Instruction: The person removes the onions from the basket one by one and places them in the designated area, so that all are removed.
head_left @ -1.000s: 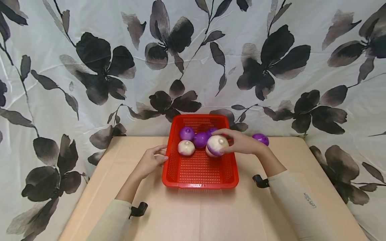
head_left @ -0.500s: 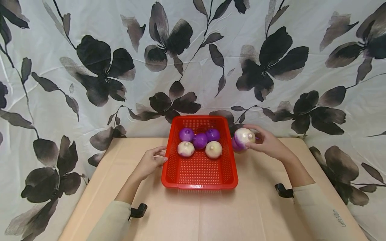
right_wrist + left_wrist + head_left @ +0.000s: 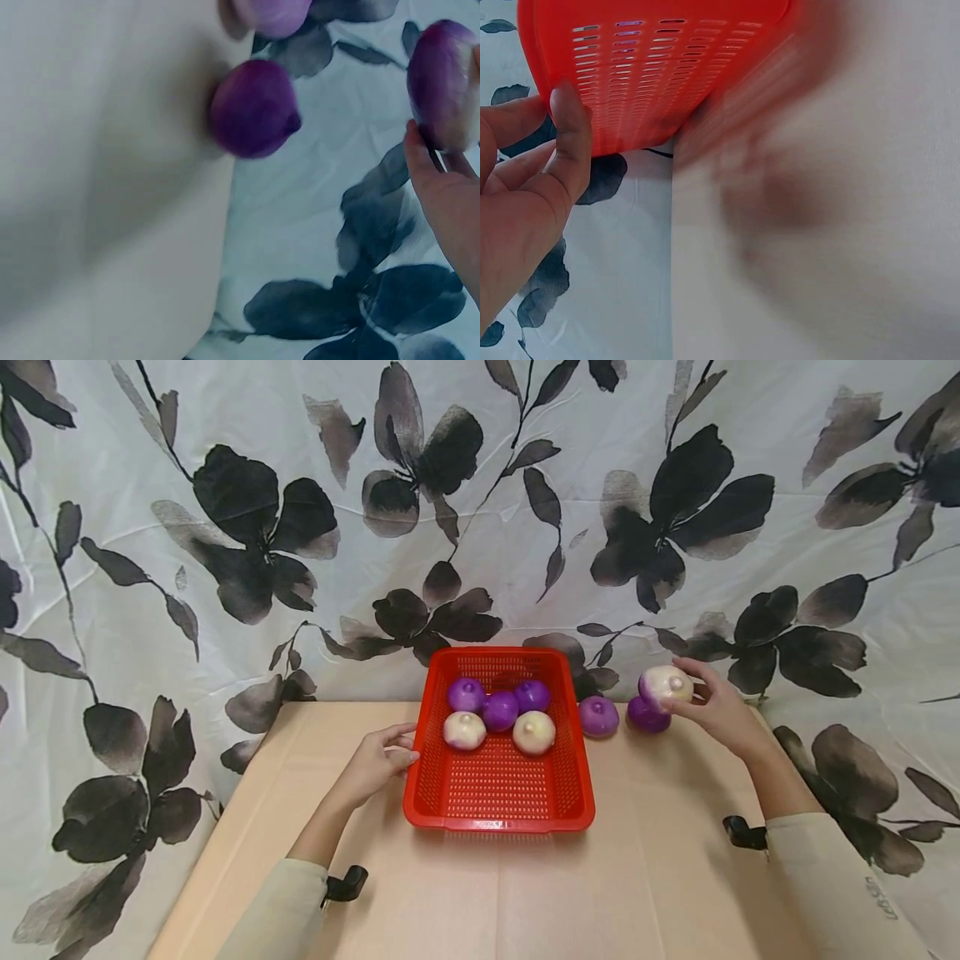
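Note:
My right hand (image 3: 720, 706) grips a purple-and-white onion (image 3: 666, 683) with thumb and fingertips, above the table's back edge. Just below it in the head view sits a purple onion (image 3: 648, 717), and another purple onion (image 3: 599, 717) lies nearer the basket. My left hand (image 3: 378, 764) holds the left side of the red basket (image 3: 498, 823), thumb and fingertips against its wall. Inside are three purple onions (image 3: 500, 711) and two whitish onions (image 3: 464, 730). In the right wrist view the held onion (image 3: 442, 82) is partly cut off by the frame edge.
The pale brown table (image 3: 480, 902) ends just behind the basket. A white cloth with dark flowers (image 3: 480, 527) hangs behind it and shows along both sides. A black strap-mounted device (image 3: 347, 883) is on each wrist.
My right hand has carried the purple-and-white onion from over the basket, out past its right side, to the far right. The left hand and basket stay put.

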Action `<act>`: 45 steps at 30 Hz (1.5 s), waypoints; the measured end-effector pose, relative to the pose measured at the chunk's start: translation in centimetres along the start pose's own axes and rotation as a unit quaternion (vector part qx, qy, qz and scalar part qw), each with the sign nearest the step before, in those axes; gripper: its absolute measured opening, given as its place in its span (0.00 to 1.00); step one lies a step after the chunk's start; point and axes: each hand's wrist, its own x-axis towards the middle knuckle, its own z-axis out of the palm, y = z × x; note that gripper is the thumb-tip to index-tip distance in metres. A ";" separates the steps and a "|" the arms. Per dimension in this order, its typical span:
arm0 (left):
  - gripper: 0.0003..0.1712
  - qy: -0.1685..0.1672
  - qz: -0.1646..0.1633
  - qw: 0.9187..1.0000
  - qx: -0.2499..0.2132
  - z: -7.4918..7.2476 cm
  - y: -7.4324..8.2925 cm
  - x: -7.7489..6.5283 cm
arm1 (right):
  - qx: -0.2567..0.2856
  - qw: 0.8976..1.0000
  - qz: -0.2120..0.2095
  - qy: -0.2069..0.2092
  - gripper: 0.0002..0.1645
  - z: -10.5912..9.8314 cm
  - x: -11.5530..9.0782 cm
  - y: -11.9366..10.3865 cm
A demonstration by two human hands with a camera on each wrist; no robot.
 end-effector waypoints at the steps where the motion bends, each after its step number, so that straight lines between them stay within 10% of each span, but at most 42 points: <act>1: 0.32 0.000 0.003 1.000 0.000 0.0 0.0 0.0 | -0.008 1.000 0.005 0.010 0.47 -0.3 0.0 0.2; 19: 0.32 0.008 0.004 1.000 0.013 0.0 -0.1 0.0 | -0.079 0.983 0.107 0.124 0.48 -1.9 0.2 7.6; 30: 0.32 0.002 0.012 1.000 0.002 -0.1 -0.1 0.0 | -0.064 0.954 0.237 0.172 0.50 -1.7 0.3 10.6; 45: 0.32 0.000 0.009 1.000 0.008 -0.2 -0.1 0.0 | -0.066 0.940 0.277 0.188 0.45 -1.2 0.1 12.4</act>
